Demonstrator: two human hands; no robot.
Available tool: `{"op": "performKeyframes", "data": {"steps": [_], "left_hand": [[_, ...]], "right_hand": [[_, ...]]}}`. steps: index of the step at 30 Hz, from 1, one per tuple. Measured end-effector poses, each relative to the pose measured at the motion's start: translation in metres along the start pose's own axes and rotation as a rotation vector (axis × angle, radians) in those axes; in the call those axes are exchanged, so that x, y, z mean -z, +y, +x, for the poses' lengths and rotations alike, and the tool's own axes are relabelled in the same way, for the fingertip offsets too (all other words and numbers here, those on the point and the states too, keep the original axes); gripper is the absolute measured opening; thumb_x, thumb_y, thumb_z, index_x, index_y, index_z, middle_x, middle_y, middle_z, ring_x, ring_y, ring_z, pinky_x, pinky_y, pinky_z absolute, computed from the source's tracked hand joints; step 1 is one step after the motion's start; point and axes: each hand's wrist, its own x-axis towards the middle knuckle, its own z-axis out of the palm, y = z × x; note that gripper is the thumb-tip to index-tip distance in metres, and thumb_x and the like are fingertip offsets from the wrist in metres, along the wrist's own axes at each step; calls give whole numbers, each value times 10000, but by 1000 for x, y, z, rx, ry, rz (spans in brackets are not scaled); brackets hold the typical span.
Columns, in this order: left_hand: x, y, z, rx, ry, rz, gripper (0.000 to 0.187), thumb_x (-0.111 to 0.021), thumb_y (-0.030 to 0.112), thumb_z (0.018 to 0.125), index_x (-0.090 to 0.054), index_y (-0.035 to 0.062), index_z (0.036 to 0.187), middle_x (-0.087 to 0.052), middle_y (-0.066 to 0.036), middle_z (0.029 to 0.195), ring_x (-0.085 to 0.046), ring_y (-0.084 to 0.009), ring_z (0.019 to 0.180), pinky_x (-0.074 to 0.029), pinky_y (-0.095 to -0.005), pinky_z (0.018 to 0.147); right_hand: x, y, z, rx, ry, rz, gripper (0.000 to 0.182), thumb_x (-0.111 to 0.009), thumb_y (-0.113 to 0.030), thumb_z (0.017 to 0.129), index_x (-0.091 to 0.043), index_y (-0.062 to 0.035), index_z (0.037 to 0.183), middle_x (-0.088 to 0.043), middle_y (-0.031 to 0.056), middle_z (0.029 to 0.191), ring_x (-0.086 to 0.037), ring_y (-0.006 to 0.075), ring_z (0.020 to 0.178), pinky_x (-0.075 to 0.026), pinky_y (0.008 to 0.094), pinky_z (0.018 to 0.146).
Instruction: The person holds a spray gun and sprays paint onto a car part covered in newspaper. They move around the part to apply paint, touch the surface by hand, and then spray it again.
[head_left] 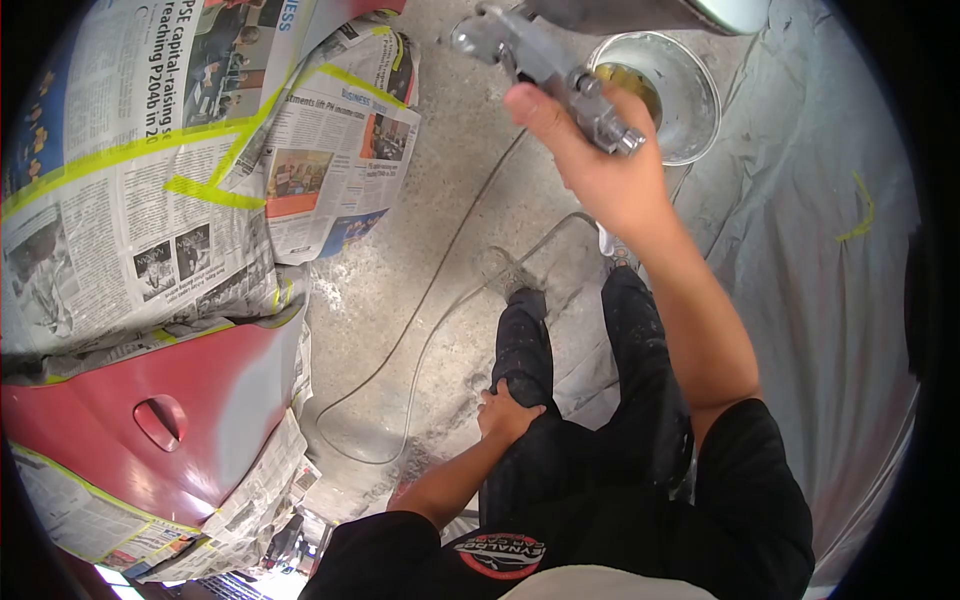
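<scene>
My right hand (620, 185) is raised at the top, closed around a silver spray gun (570, 85) whose nozzle end points to the upper left. A grey rounded cup (650, 10) shows beside the gun at the top edge; its joint to the gun is not clear. Resting on the dark trousers near the knee, my left hand (510, 412) has its fingers apart and holds nothing. To the left is a red car panel (110, 425) with a recessed handle opening (160, 422) and a dull grey patch (255, 400).
Newspaper (340, 140) stuck with yellow-green tape (215, 192) covers the car around the panel. A thin hose (440, 310) loops across the concrete floor. Behind the right hand stands a pail (695, 105) with something yellowish inside. Grey sheeting (820, 330) hangs at the right.
</scene>
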Motion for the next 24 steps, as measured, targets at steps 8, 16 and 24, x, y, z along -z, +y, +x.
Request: {"op": "performKeyframes", "data": {"steps": [8,16,24], "left_hand": [[0,1,1,-9,23,17,1110,-829,602,673,-333,132,1548,-405,-280,1470,-548,-458,1258,-487,-473,1040],[-2,3,2,-6,36,32,1119,-835,598,671,-326,126,1549,-390,-282,1489,-541,-466,1270,-488,-475,1044],[1,10,0,-4,36,62,1113,-837,600,676,-334,123,1548,-386,-285,1494,-546,-470,1267,-490,-476,1043]], "right_hand": [[-1,12,-6,-84,-156,42,708,-824,-508,825,-671,73,1200,-737,164,1002,-684,201,972,-520,320,900],[-4,41,11,-186,10,121,931,-819,-607,778,-585,122,1308,-681,243,1180,-653,274,1128,-505,367,976],[-11,48,7,-99,-79,75,774,-786,-526,848,-623,127,1229,-698,263,1134,-682,321,1096,-512,388,966]]}}
